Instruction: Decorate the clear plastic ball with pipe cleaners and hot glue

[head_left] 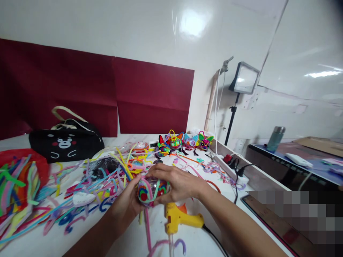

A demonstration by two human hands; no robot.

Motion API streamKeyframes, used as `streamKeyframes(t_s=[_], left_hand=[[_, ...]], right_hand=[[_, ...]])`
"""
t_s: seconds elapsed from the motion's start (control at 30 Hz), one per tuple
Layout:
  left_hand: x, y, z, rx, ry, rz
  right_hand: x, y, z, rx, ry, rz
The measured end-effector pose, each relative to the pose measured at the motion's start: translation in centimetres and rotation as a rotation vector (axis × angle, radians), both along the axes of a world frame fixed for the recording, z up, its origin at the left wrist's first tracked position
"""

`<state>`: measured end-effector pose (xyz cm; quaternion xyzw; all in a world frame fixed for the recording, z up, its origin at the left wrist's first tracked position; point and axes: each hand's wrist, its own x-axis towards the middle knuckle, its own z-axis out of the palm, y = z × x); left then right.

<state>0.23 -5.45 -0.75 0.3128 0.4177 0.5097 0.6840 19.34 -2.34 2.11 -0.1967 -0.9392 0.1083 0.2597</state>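
Between my two hands is a clear round ball (154, 185) decorated with coloured pipe cleaners, with a coiled rainbow-like eye with a red centre on each side. My left hand (131, 198) cups it from the left, fingers partly behind it. My right hand (177, 182) grips it from the right, thumb at the lower front and fingers over the top. A pink pipe cleaner (148, 228) runs down from below the ball. Just under my right hand lies a yellow hot glue gun (173, 218) with a clear glue stick in its back end.
Loose pipe cleaners (107, 185) cover the left of the table, beside a red bag (40, 167) of them. Several finished cat-head ornaments (176, 142) stand at the back. A black bag (66, 142), a power strip (235, 169) and a lamp (245, 78) are around.
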Motion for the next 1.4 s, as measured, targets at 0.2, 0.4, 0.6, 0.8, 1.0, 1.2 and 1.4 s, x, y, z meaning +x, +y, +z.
streamKeyframes(t_s=[0.2,0.4,0.6,0.8,1.0,1.2,1.4], left_hand=[[0.14,-0.1,-0.1,-0.013,0.002,0.014],[-0.05,0.02,-0.26,-0.002,-0.009,-0.011],[-0.1,-0.06,-0.02,-0.012,-0.036,-0.013],[-0.21,-0.03,0.09,-0.014,-0.047,-0.007],[-0.29,-0.06,0.08,-0.005,-0.046,-0.026],[0.08,-0.24,0.39,-0.024,-0.028,0.021],[-0.24,0.01,-0.21,0.036,-0.014,0.0]], right_hand=[[-0.19,-0.22,0.18,0.007,0.006,0.013],[-0.3,-0.31,0.28,0.01,0.006,0.024],[-0.43,-0.3,0.19,0.004,0.005,0.021],[-0.39,-0.3,0.19,0.008,0.018,0.041],[-0.3,-0.29,0.29,0.005,0.008,0.029],[-0.34,-0.37,0.32,0.02,0.004,0.039],[-0.26,-0.14,-0.04,0.008,0.024,0.052]])
